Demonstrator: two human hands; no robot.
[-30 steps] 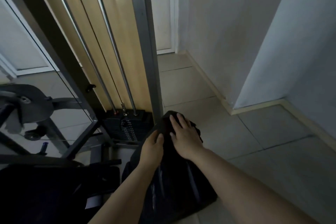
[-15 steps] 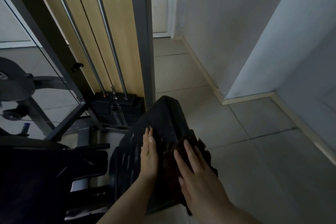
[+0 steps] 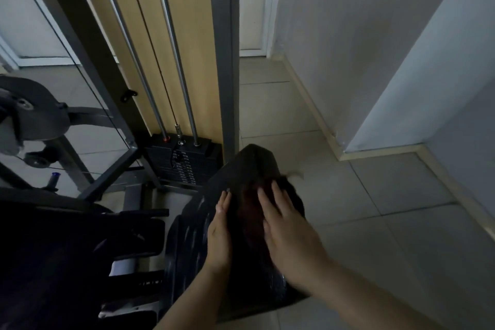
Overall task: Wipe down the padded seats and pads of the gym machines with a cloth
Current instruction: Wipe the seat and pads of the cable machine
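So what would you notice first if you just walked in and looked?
Two hands pressing flat on a black pad low in the middle: the right hand on a dark cloth, the left hand beside it on the pad. Behind stands a weight stack with shiny rods rising up, in front of a tan panel.

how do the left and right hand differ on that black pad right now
The right hand lies flat on the dark cloth, fingers spread; the left hand rests edge-on beside the cloth, directly on the black pad, fingers together. The right hand looks larger, nearer the camera. Both have straight fingers pointing up the pad and grip nothing.
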